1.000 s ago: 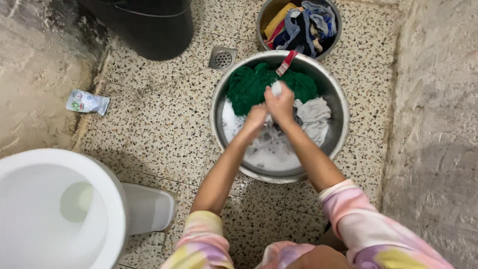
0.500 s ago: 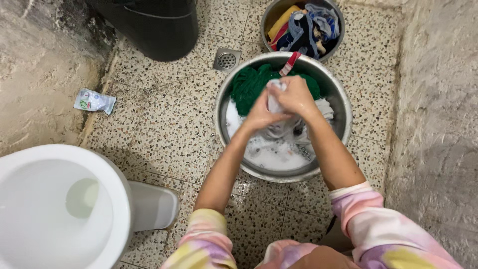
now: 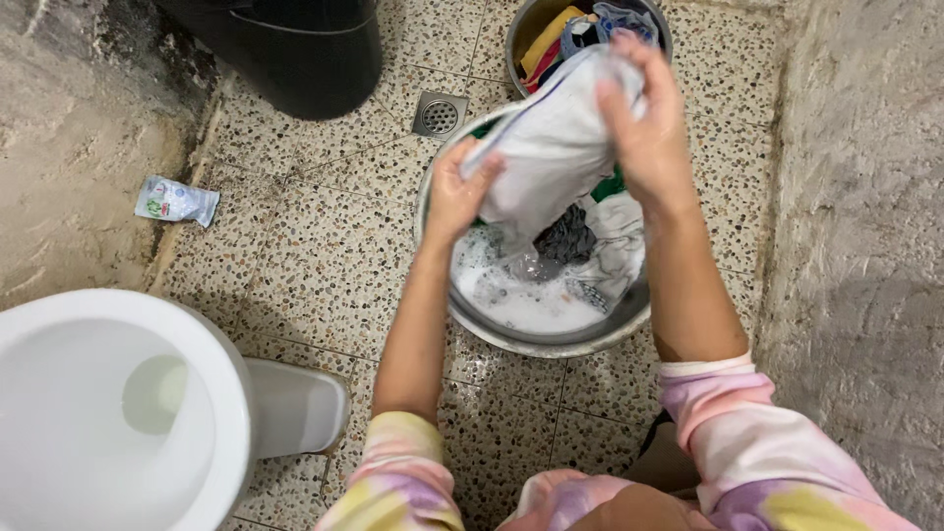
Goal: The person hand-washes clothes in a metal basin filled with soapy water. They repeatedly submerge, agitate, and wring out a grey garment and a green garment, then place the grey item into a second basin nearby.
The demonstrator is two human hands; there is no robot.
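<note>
Lifting white garment (image 3: 551, 147) over basin (image 3: 536, 339), speckled tile floor (image 3: 324, 256).

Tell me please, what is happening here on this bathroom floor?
A person is washing clothes by hand. Both hands, the left hand and the right hand, hold a wet white garment lifted above a metal basin of soapy water. More laundry, including a green cloth, lies in the basin. A second basin beyond it holds coloured clothes. A white toilet, a floor drain, a small sachet and a black bin are around them on the speckled tiles.
</note>
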